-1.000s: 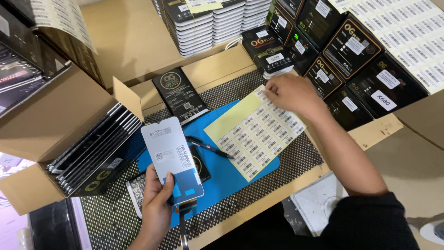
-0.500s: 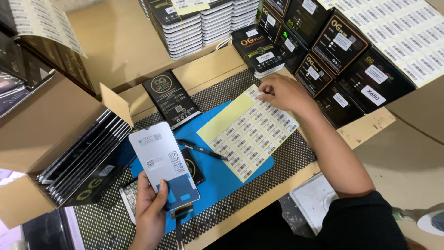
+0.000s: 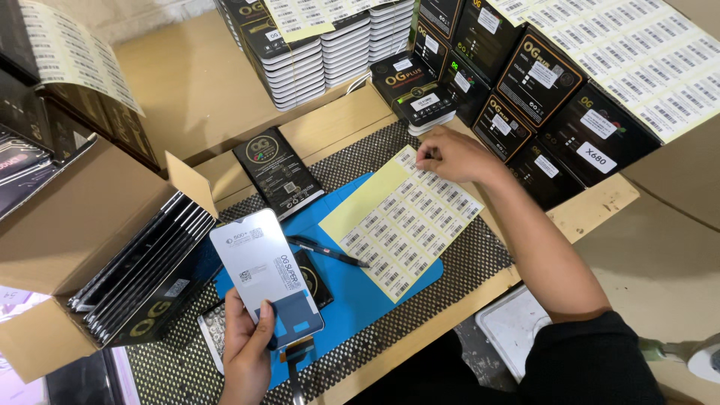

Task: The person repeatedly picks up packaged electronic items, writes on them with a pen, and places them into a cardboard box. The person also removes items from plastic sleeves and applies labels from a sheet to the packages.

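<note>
My left hand (image 3: 246, 346) holds a phone display panel (image 3: 265, 275) upright by its lower end, its white protective film facing me and a flex cable hanging below. My right hand (image 3: 454, 155) rests on the far end of a yellow-backed sheet of small barcode stickers (image 3: 401, 223), fingertips pinching at a sticker in the top row. The sheet lies partly on a blue mat (image 3: 358, 289) over a black mesh liner. A black pen (image 3: 325, 251) lies on the mat between the panel and the sheet.
An open cardboard box (image 3: 71, 262) of flat black packages stands at left. A single black package (image 3: 278, 172) lies behind the mat. Stacks of black boxes (image 3: 544, 82) and thin white-edged packages (image 3: 330, 52) line the back. More sticker sheets (image 3: 645, 56) drape over boxes at right.
My left hand has drawn the display panel down and nearer to me. My right hand stays at the top row of the sticker sheet.
</note>
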